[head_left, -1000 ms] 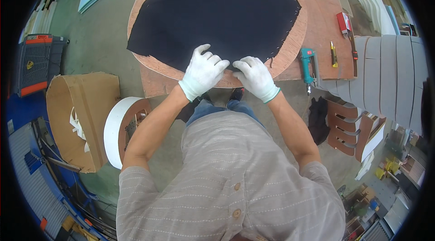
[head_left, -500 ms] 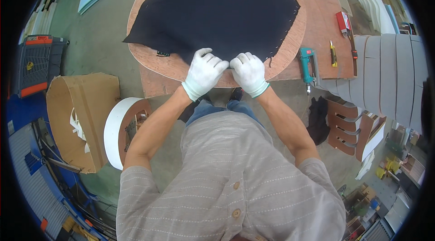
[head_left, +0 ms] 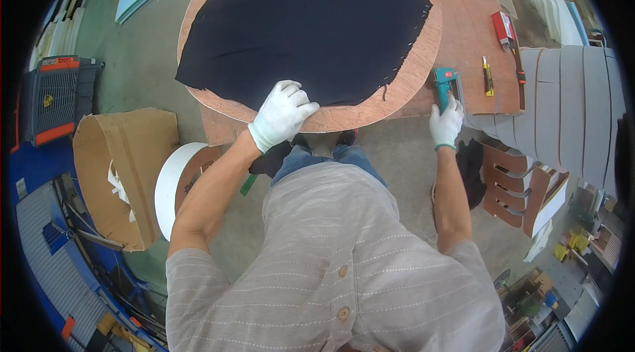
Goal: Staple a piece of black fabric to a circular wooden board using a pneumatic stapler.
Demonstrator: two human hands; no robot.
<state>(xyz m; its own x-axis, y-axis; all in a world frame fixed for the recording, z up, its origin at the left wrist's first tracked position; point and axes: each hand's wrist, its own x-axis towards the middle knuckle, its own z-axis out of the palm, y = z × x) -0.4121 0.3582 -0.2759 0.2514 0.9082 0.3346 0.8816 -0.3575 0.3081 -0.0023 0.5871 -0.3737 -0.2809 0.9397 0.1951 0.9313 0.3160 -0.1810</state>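
Note:
Black fabric lies over a rounded plywood panel, with staples along its right edge. My left hand, in a white glove, has its fingers curled on the fabric's near edge, pinching it at the panel's rim. Off to the right, my gloved right hand is wrapped around the handle of a teal staple gun, which rests at the table's near edge. The glove hides the lower part of that tool.
A yellow utility knife and a red box lie on the wooden table. Grey curved padded pieces stand at right. On the left are a cardboard box and a white-rimmed curved piece.
My right hand has left the fabric edge and moved right onto the staple gun. My left hand stays on the fabric. The panel has shifted slightly left, and the small dark-green item on it is no longer visible.

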